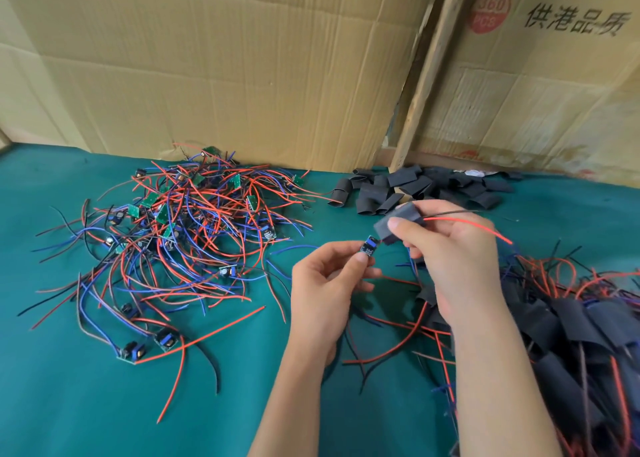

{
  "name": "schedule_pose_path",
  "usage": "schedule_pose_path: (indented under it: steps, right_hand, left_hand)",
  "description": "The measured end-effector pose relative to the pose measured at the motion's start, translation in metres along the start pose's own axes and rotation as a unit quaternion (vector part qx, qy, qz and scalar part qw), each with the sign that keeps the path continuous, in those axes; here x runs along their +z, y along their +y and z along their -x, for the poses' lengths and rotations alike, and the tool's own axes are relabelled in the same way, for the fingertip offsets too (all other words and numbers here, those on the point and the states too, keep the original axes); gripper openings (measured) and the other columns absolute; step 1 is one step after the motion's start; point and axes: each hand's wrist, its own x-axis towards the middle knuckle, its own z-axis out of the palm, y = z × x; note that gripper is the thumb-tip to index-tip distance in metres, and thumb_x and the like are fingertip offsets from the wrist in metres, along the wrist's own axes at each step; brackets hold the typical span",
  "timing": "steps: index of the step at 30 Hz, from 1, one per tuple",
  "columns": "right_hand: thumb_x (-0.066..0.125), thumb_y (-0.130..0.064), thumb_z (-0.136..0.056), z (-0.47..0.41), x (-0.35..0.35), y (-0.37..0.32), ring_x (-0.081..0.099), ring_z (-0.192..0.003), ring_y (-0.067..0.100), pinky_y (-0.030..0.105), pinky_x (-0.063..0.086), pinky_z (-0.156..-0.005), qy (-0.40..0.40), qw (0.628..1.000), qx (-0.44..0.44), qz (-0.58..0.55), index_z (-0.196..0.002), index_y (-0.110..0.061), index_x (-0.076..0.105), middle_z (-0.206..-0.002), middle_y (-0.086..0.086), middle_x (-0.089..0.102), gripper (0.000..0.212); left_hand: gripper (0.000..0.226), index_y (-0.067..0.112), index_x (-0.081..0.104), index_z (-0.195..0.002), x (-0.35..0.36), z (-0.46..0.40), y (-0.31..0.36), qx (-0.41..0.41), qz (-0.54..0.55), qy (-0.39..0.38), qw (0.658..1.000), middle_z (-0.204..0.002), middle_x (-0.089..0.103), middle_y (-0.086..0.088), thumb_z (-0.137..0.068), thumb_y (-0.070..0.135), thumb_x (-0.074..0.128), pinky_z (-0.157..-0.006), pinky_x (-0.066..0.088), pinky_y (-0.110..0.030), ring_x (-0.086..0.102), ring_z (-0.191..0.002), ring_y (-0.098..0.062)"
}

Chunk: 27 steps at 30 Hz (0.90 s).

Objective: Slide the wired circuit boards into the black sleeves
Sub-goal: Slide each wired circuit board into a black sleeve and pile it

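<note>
Left hand (325,280) pinches circuit board (370,244); right hand (450,248) grips black sleeve (398,222).

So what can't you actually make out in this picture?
All from the head view:
- Sleeve in the right hand: motion-blurred, fingers cover part; how far the wires have gone through is unclear.
- Board in the left hand: tiny, thumb hides its lower end.
- Sleeved pile: cut off by the right edge.
- Loose boards: markings too small.
</note>
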Motion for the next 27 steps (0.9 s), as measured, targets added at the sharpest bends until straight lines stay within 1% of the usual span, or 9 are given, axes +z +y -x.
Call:
schedule_pose_path:
  steps: [3, 5, 8, 11, 15, 17, 20, 24, 27]
  right_hand:
    - [0.082, -0.009, -0.081, 0.001, -0.003, -0.001, 0.054, -0.058, 0.013, 0.022, 0.045, -0.055, -0.065, 0.997, 0.034, -0.007, -0.086, -0.018, 0.079, -0.064, 0.003, 0.068, 0.011]
    - [0.084, -0.010, -0.080, 0.001, -0.006, -0.003, 0.055, -0.061, 0.015, 0.023, 0.046, -0.058, -0.078, 0.995, 0.050, -0.040, -0.090, -0.019, 0.081, -0.066, 0.006, 0.067, 0.014]
    - [0.082, -0.007, -0.081, 0.001, -0.009, -0.007, 0.060, -0.065, 0.014, 0.022, 0.049, -0.058, -0.094, 0.992, 0.045, -0.076, -0.094, -0.019, 0.081, -0.074, 0.007, 0.071, 0.017]
    - [0.079, -0.006, -0.083, 0.003, -0.008, -0.007, 0.062, -0.068, 0.015, 0.023, 0.049, -0.059, -0.123, 0.988, 0.053, -0.075, -0.102, -0.013, 0.078, -0.082, 0.009, 0.073, 0.020]
    - [0.078, -0.008, -0.083, 0.003, -0.010, -0.008, 0.062, -0.069, 0.017, 0.025, 0.050, -0.060, -0.113, 0.987, 0.065, -0.089, -0.105, -0.009, 0.077, -0.087, 0.016, 0.073, 0.022]
    - [0.080, -0.014, -0.079, 0.004, -0.010, -0.009, 0.062, -0.069, 0.016, 0.023, 0.050, -0.059, -0.117, 0.986, 0.067, -0.098, -0.106, -0.009, 0.077, -0.089, 0.017, 0.072, 0.028]
    - [0.080, -0.026, -0.068, 0.005, -0.010, -0.011, 0.062, -0.068, 0.016, 0.022, 0.051, -0.059, -0.128, 0.983, 0.071, -0.113, -0.108, -0.010, 0.076, -0.092, 0.020, 0.072, 0.044]
    - [0.083, -0.032, -0.062, 0.006, -0.010, -0.013, 0.061, -0.068, 0.016, 0.022, 0.051, -0.059, -0.138, 0.978, 0.077, -0.136, -0.107, -0.011, 0.077, -0.095, 0.021, 0.072, 0.050]
    - [0.081, -0.028, -0.067, 0.007, -0.010, -0.012, 0.061, -0.067, 0.016, 0.022, 0.052, -0.058, -0.160, 0.974, 0.084, -0.138, -0.111, -0.009, 0.075, -0.094, 0.020, 0.073, 0.049]
  left_hand:
    - [0.016, 0.009, 0.074, -0.092, -0.003, 0.000, 0.002, -0.003, 0.035, 0.004, 0.999, -0.080, 0.075, -0.010, -0.095, -0.001, 0.062, -0.056, 0.051, -0.019, 0.070, -0.065, -0.014]
    - [0.016, 0.007, 0.075, -0.090, -0.004, -0.001, 0.003, -0.012, 0.060, -0.005, 0.998, -0.079, 0.074, -0.011, -0.094, -0.001, 0.063, -0.052, 0.047, -0.019, 0.064, -0.059, -0.013]
    - [0.012, 0.006, 0.075, -0.089, -0.004, -0.001, 0.004, -0.035, 0.092, -0.032, 0.995, -0.077, 0.072, -0.012, -0.091, 0.000, 0.065, -0.048, 0.044, -0.018, 0.058, -0.054, -0.012]
    - [0.007, 0.010, 0.074, -0.086, -0.005, 0.000, 0.004, -0.057, 0.120, -0.051, 0.990, -0.076, 0.071, -0.012, -0.085, 0.005, 0.069, -0.047, 0.043, -0.018, 0.057, -0.052, -0.013]
    - [0.016, 0.008, 0.071, -0.094, -0.008, 0.001, 0.006, -0.068, 0.143, -0.094, 0.983, -0.074, 0.070, -0.011, -0.078, 0.010, 0.072, -0.045, 0.041, -0.018, 0.055, -0.051, -0.012]
    - [0.022, 0.008, 0.066, -0.101, -0.009, 0.001, 0.007, -0.075, 0.148, -0.110, 0.980, -0.074, 0.070, -0.011, -0.079, 0.010, 0.072, -0.045, 0.040, -0.018, 0.054, -0.050, -0.012]
    - [0.031, 0.007, 0.059, -0.107, -0.009, 0.002, 0.009, -0.091, 0.148, -0.118, 0.978, -0.074, 0.069, -0.011, -0.079, 0.009, 0.072, -0.044, 0.039, -0.017, 0.052, -0.049, -0.012]
    - [0.031, 0.007, 0.055, -0.109, -0.009, 0.002, 0.011, -0.120, 0.169, -0.124, 0.970, -0.074, 0.068, -0.012, -0.081, 0.004, 0.069, -0.043, 0.039, -0.017, 0.051, -0.048, -0.012]
    - [0.036, 0.008, 0.055, -0.111, -0.011, 0.003, 0.011, -0.134, 0.175, -0.120, 0.968, -0.074, 0.068, -0.011, -0.081, 0.002, 0.074, -0.042, 0.039, -0.016, 0.050, -0.047, -0.011]
